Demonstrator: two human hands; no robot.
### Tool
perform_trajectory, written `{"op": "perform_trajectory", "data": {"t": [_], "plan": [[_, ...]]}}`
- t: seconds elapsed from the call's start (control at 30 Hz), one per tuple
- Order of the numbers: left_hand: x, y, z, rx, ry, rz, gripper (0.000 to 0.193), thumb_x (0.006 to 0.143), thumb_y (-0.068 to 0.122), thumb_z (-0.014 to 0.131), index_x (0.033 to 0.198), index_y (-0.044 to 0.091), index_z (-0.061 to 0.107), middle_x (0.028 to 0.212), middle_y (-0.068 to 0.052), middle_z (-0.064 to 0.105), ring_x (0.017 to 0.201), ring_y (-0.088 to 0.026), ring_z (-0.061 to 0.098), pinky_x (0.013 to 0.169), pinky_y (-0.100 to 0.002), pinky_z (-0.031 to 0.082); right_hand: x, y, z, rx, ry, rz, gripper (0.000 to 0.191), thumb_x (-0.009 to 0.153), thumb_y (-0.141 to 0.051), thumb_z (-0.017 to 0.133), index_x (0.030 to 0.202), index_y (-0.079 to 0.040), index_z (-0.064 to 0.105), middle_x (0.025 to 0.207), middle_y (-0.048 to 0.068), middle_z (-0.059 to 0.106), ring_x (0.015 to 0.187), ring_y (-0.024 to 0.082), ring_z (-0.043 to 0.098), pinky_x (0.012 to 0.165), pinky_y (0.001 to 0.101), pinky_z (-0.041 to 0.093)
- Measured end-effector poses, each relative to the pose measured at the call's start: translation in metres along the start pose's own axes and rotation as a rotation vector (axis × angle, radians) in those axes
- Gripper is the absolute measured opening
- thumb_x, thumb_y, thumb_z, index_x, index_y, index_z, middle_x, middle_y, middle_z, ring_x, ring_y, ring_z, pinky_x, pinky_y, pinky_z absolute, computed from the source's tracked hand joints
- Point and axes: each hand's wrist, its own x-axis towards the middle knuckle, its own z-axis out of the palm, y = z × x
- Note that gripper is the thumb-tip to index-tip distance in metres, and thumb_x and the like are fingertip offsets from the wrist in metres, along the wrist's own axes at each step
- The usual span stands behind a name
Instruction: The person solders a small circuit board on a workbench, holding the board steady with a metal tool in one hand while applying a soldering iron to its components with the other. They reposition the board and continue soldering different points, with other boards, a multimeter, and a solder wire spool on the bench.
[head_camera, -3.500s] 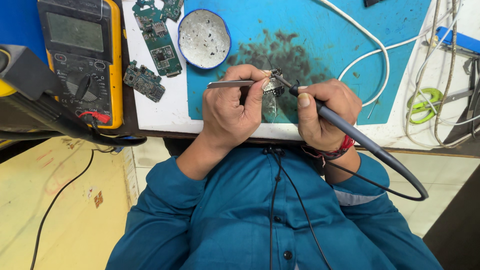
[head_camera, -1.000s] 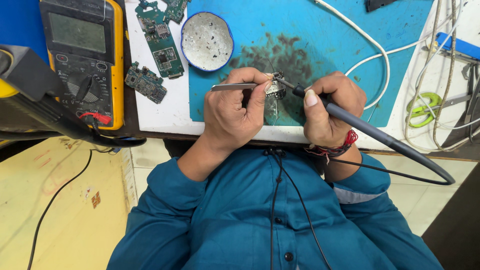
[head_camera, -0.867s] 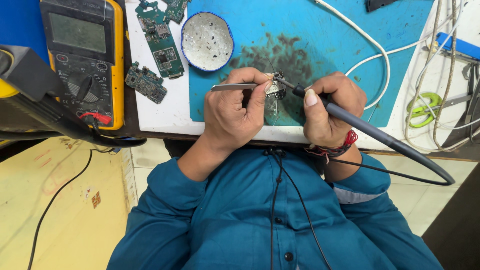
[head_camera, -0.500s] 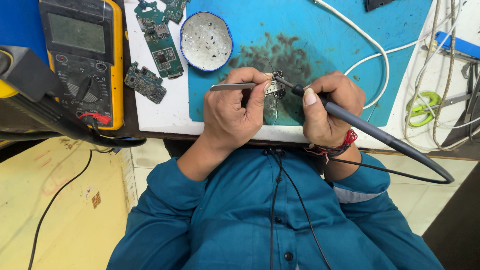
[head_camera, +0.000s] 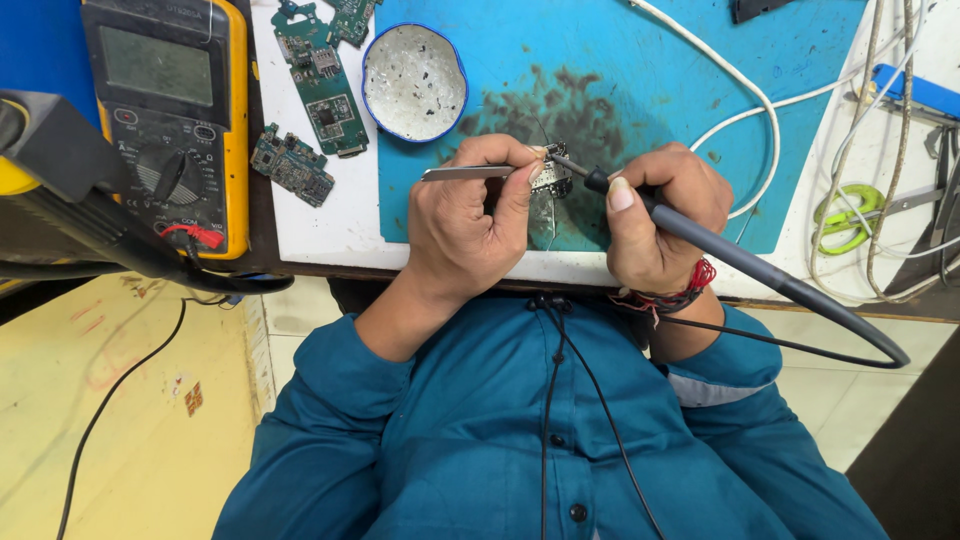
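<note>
Green circuit boards (head_camera: 322, 95), three, lying by one yellow multimeter (head_camera: 170, 120); left hand (head_camera: 470, 225) gripping tweezers (head_camera: 470, 172), right hand (head_camera: 660, 215) gripping soldering iron (head_camera: 740, 265).

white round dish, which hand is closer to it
Left. The left hand holding tweezers sits just below the white round dish; the right hand is farther off to its right.

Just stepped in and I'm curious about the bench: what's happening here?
A person in a blue shirt is soldering. The left hand pinches metal tweezers against a small circuit board on the blue mat. The right hand holds a soldering iron like a pen, its tip at that board. A yellow multimeter, spare green boards and a round dish sit alongside.
</note>
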Motion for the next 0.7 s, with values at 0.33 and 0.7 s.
{"op": "perform_trajectory", "data": {"t": [0.33,0.7], "plan": [[0.0003,0.0007,-0.0007,-0.007,-0.004,-0.016,0.009,0.104,0.005,0.071,0.109,0.005,0.063,0.093,-0.006,0.074,0.072,-0.015,0.073,0.064,-0.028,0.056,-0.0006,0.0027,0.0013,0.043,0.027,-0.006,0.014,0.101,-0.011,0.066,0.093,0.000,0.060,0.075,0.010,0.060,0.062,0.017,0.052,0.059,0.0299,0.037],[-0.0003,0.0014,-0.0005,-0.013,-0.003,-0.030,0.010,0.104,0.005,0.071,0.109,0.005,0.062,0.096,-0.006,0.075,0.073,-0.015,0.074,0.065,-0.028,0.057,-0.0014,0.0016,0.0012,0.042,0.026,0.008,0.015,0.101,-0.011,0.066,0.093,0.000,0.061,0.073,0.009,0.059,0.060,0.016,0.051,0.058,0.0298,0.035]]}}
